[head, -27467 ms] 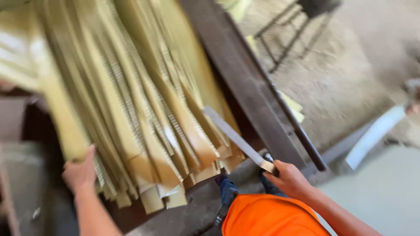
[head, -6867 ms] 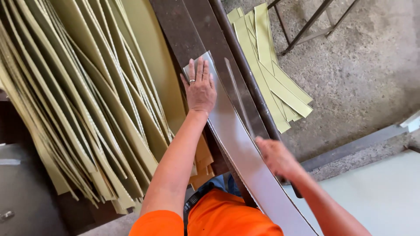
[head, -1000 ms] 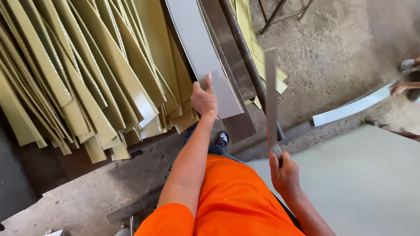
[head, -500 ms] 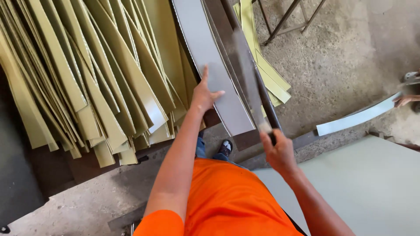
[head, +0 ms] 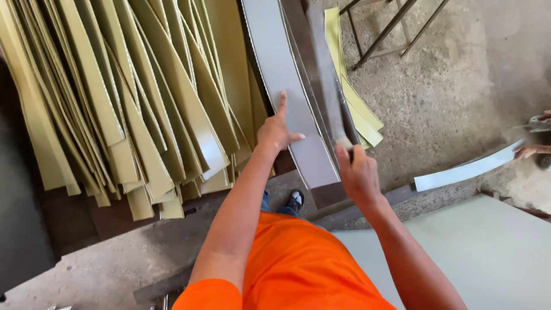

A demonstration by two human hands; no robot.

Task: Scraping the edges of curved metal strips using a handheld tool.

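Since half a second ago, left hand (head: 276,131) has slid a little up the grey sheet (head: 287,86); right hand (head: 357,172) has tightened round the dark cutter handle (head: 346,117). Left hand lies flat on the sheet, fingers spread, index pointing up, grasping nothing. Right hand is clenched on the handle, which runs along the sheet's right edge. Sheet rests on the tabletop (head: 321,195), its near end overhanging slightly. Pile of yellow-green strips (head: 132,97) fans out to the left, just beside the sheet. More strips (head: 359,106) lie on the concrete floor (head: 459,86) right of the tabletop. Pale strip (head: 468,169) far right, another person's hand (head: 531,150) at its end.
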